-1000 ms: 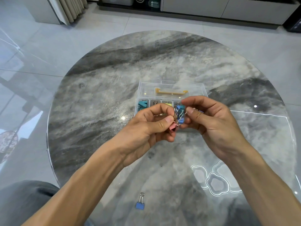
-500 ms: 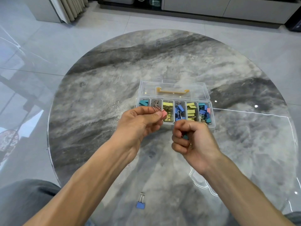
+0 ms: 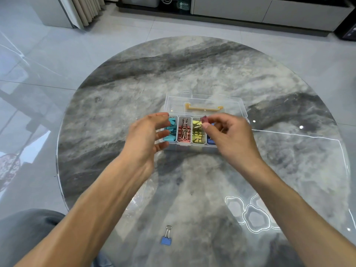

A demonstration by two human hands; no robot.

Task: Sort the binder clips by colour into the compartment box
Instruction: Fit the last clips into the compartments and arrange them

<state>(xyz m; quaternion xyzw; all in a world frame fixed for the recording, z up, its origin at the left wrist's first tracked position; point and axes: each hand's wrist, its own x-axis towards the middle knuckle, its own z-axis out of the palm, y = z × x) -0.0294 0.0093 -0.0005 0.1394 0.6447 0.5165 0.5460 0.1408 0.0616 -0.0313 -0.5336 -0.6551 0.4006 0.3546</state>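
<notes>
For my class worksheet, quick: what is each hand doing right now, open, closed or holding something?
Left hand: open, fingers spread, holding nothing.
Right hand: pinching a pink clip above the box.

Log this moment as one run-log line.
left hand: open, beside compartment box | right hand: pinching pink clip above box | blue clip: loose on table

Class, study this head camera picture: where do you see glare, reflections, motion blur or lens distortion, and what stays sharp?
Head view: glare spots and a bright cloud-shaped reflection shine on the glossy marble table; the wide lens bows the floor tiles and cabinets at the edges; the pink clip pinched by the right hand is slightly smeared; the blue clip near the table's front edge is sharp.
</notes>
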